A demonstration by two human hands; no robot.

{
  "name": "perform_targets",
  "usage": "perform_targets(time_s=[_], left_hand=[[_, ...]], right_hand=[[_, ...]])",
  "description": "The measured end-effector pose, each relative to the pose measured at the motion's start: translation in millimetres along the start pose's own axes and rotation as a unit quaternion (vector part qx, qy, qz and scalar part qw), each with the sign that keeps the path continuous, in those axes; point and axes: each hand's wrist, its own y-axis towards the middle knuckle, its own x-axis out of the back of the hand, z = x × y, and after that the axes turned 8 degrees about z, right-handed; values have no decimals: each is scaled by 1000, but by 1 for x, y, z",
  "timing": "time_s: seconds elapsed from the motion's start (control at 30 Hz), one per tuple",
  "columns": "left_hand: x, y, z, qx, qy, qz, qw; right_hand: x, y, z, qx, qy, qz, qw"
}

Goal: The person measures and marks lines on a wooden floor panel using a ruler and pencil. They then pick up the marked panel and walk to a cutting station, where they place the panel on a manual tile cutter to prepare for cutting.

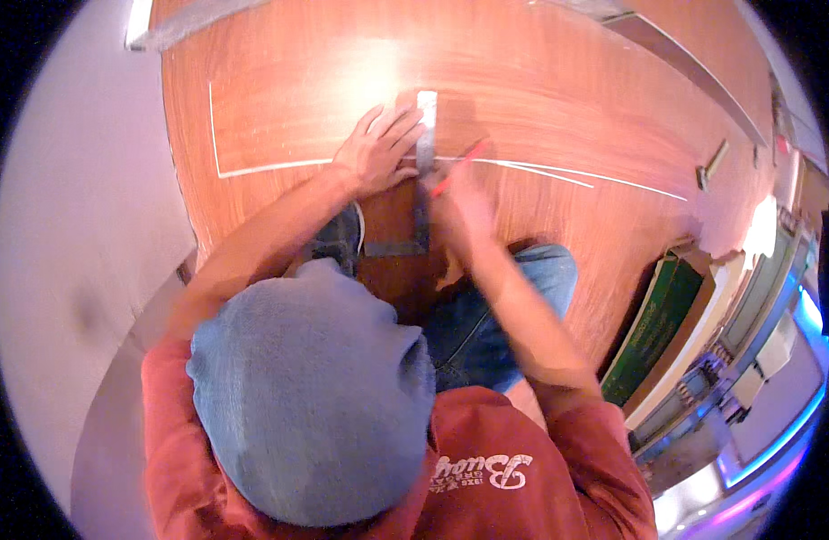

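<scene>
My left hand (383, 144) lies with fingers spread on the wood-grain board (279, 108), just left of a metal square (427, 112). My right hand (464, 207), blurred, closes on a thin red tool (468, 155) at the right side of the square. Long thin white strips (567, 173) cross the board under the square, fanning out toward the right. Another stretch of white strip (212, 126) bends upward at the left. The square's darker arm (392, 248) shows below my hands.
A blue head covering (302, 387) and red shirt fill the foreground, with jeans (527, 297) behind. At right are a small tool (711, 166), green and tan boxes (653, 324), and shelving with blue lights. A pale wall (81, 180) borders the left; a long strip (693, 67) lies top right.
</scene>
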Motion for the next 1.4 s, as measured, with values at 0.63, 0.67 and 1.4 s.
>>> perform_targets(time_s=[0.63, 0.67, 1.4], left_hand=[[49, -134, -21, 277, -623, -122, 721], [57, -136, -25, 295, -672, -137, 665], [150, -45, -169, 140, -631, 245, 723]], right_hand=[[92, -168, -145, -74, 227, -419, 876], [97, -189, -159, -108, 285, -389, 869], [-11, -369, -238, -65, 332, -447, 828]])
